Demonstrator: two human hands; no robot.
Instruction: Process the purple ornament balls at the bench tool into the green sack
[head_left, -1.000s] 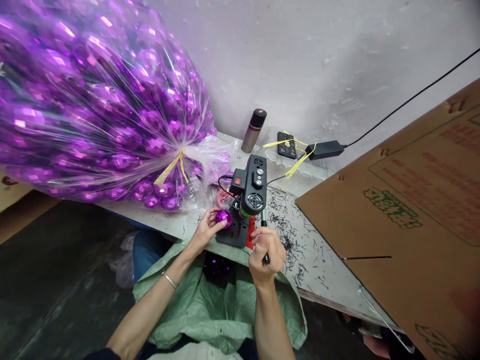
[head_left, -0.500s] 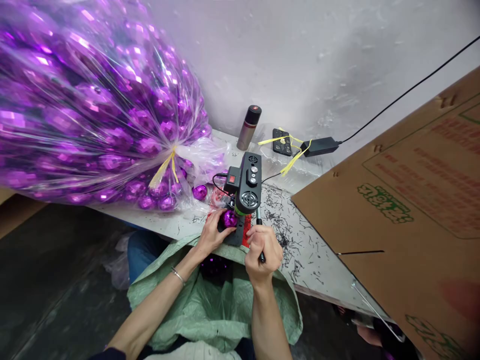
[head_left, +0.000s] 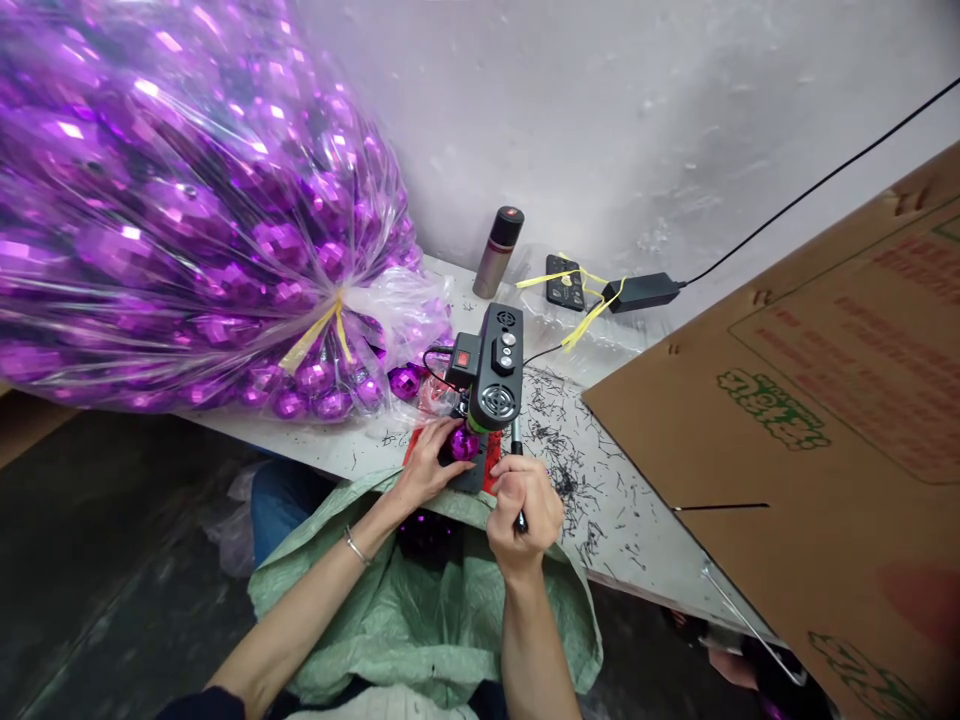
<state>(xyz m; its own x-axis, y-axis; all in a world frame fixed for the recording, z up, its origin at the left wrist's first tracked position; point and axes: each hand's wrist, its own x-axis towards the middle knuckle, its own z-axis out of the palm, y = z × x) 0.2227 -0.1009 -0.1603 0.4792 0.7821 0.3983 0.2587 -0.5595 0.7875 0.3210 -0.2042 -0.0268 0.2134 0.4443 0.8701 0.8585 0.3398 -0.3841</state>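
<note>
Left hand (head_left: pixel 429 468) holds a purple ball (head_left: pixel 465 444) just under the black machine (head_left: pixel 506 362) on the table (head_left: pixel 341 446), while the right hand (head_left: pixel 527 508) grips its lever (head_left: pixel 518 450). A clear bag (head_left: pixel 247 215) of similar balls (head_left: pixel 332 405) bulges left of the machine; to its right, a carton (head_left: pixel 697 440) carries red and green print (head_left: pixel 774 412) too blurred to read.

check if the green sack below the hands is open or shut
Open: the green sack spreads into a wide mouth between the forearms, with its inner side and purple glints showing.
</note>
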